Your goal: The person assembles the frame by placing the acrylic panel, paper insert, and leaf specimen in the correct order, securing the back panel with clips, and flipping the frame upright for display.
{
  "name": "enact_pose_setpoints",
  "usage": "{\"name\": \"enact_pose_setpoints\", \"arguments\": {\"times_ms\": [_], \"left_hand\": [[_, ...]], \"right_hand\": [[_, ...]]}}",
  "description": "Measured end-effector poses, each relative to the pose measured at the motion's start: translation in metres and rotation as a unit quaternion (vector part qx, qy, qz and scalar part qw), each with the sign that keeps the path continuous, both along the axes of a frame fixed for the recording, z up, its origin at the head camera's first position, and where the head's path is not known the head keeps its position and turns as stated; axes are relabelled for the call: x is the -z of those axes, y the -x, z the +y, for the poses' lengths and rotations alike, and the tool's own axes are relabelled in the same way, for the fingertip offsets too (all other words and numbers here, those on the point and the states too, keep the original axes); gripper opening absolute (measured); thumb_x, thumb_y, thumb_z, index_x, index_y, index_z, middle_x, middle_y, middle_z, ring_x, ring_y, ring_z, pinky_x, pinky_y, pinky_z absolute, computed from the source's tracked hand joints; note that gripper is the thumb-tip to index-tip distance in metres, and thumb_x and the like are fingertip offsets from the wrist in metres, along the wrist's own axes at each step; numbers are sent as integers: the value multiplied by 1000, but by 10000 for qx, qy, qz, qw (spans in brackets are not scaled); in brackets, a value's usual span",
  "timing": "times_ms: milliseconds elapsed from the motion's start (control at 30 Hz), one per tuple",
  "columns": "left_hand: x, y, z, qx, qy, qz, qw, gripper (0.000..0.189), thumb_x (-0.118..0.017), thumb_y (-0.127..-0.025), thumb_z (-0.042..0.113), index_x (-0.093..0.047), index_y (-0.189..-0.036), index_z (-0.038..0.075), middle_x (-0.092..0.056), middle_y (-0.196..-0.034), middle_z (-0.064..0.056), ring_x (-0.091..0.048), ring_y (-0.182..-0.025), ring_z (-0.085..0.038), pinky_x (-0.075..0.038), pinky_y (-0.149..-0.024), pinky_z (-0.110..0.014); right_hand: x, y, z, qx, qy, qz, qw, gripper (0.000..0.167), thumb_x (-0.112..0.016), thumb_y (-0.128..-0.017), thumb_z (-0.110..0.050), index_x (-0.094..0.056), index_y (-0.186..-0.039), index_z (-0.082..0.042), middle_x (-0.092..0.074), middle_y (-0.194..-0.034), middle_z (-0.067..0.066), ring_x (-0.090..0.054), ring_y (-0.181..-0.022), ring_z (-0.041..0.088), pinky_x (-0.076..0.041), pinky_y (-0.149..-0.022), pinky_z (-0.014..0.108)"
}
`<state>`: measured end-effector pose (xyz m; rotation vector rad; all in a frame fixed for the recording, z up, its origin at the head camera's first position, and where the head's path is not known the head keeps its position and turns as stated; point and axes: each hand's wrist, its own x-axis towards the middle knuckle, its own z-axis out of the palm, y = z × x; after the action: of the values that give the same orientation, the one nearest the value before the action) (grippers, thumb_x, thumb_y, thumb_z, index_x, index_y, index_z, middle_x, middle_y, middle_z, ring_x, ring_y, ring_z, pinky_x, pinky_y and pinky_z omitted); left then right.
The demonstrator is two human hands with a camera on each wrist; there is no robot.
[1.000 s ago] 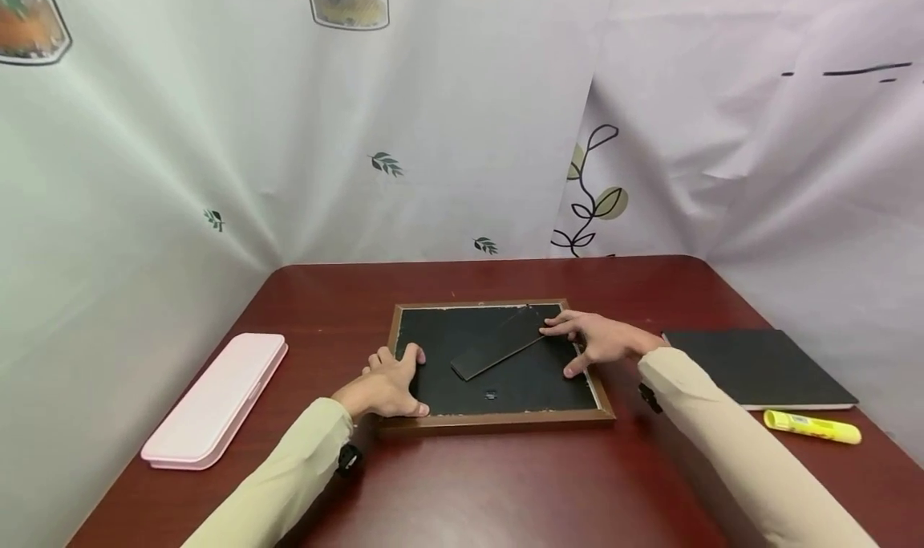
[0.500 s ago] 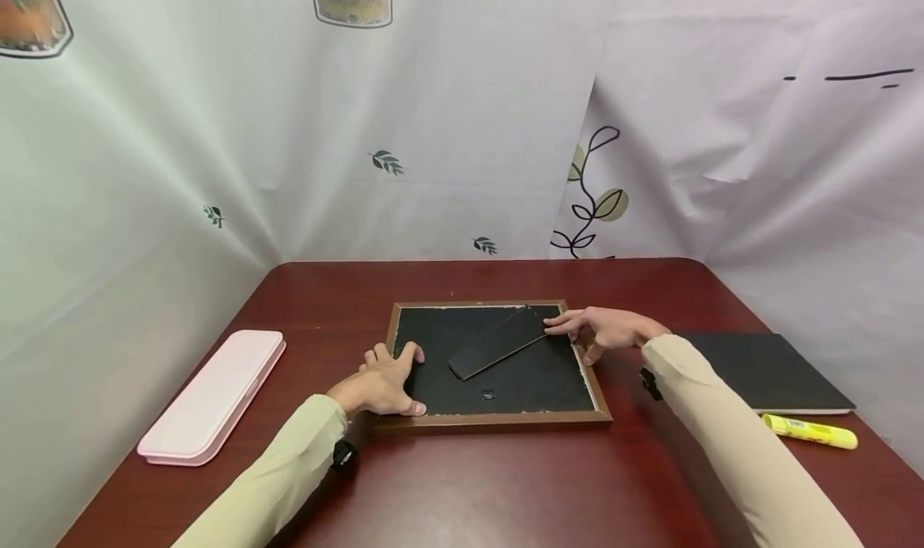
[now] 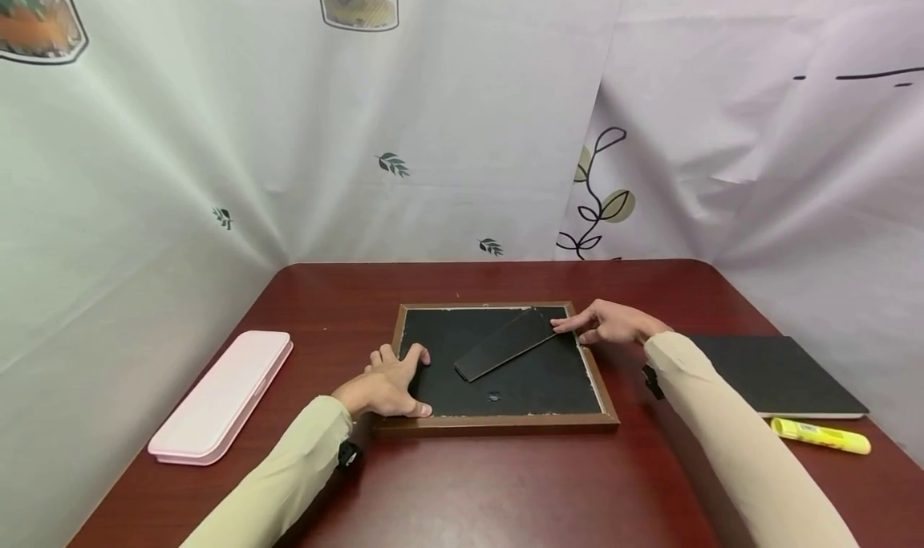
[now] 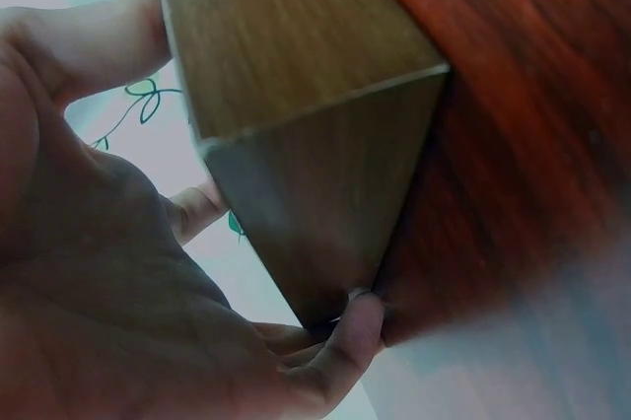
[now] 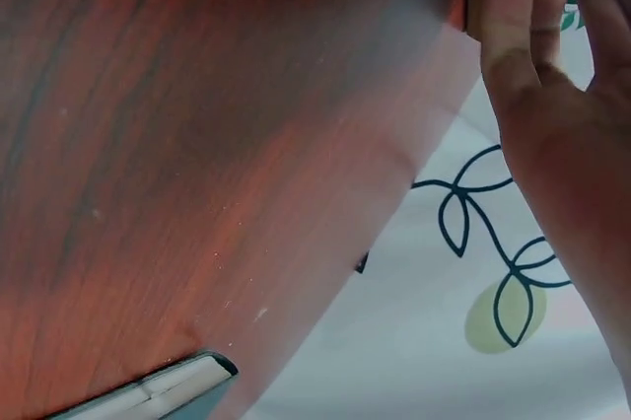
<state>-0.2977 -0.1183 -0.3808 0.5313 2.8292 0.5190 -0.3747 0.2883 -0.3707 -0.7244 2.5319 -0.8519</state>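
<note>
A brown wooden picture frame (image 3: 505, 424) lies face down on the table, its black backing board (image 3: 436, 327) upward. Slanting across the board is a flat black easel stand (image 3: 501, 347). My left hand (image 3: 386, 383) grips the frame's near left corner, thumb by the front rim and other fingers along the left side. In the left wrist view a finger curls against the side of the frame (image 4: 315, 193). At the far right part of the frame, my right hand (image 3: 613, 322) holds the side rim between thumb and fingers, its index fingertip by the stand's upper end.
A pink pencil case (image 3: 220, 395) lies on the left of the red-brown table (image 3: 462, 492). On the right are a black notebook (image 3: 780, 371) and a yellow glue stick (image 3: 821, 436). A white printed curtain (image 3: 462, 115) hangs behind the table.
My right thumb has moved from the backing board out to the right rim, and the right fingers have drawn back rightward off the stand. The left hand has kept its place.
</note>
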Motion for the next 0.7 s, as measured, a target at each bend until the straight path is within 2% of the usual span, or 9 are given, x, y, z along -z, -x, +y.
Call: {"name": "enact_pose_setpoints", "arguments": {"times_ms": [33,167,267,333,467,700], "left_hand": [[0,0,0,1,-1,0,10000,69,-89,-74,32,-42,-123,19,-39,-119,-29,-38,-107,-41,-37,-84,-49],[0,0,0,14,-6,23,10000,68,-89,-74,32,-43,-122,20,-40,-119,-29,-39,-106,-41,-37,-83,-49],[1,0,-1,28,-56,8,10000,68,-89,-74,32,-43,-122,20,-39,-119,-29,-38,-107,-41,-36,-83,-48],[1,-1,-2,33,-69,-2,10000,67,-88,-75,32,-43,-123,20,-39,-120,-29,-38,-108,-41,-35,-83,-48],[2,-1,-3,41,-81,10,10000,67,-88,-75,33,-43,-123,19,-39,-120,-29,-37,-108,-41,-35,-84,-47],[2,-3,-1,8,-82,32,10000,66,-88,-76,31,-43,-123,20,-40,-119,-28,-38,-107,-39,-35,-83,-46]], "right_hand": [[-1,0,0,29,-40,52,10000,49,-61,-93,4,-63,-137,-16,-50,-152,12,-49,-82,17,-34,-57,25],[-2,0,1,93,-55,22,9999,47,-64,-93,0,-63,-137,-17,-51,-152,11,-56,-107,25,-39,-62,26],[-2,1,2,98,-4,-156,9998,48,-64,-94,0,-62,-138,-17,-48,-153,11,-47,-135,31,-43,-72,28],[-2,2,2,81,13,-276,9996,48,-63,-94,-1,-61,-139,-18,-47,-155,11,-40,-144,36,-43,-77,28],[0,6,4,19,-38,-316,9995,48,-64,-94,-4,-61,-139,-19,-45,-156,12,-33,-149,39,-43,-83,29],[2,7,2,83,-107,-39,9999,44,-70,-91,-7,-65,-134,-15,-54,-148,12,-43,-143,39,-42,-81,26]]}}
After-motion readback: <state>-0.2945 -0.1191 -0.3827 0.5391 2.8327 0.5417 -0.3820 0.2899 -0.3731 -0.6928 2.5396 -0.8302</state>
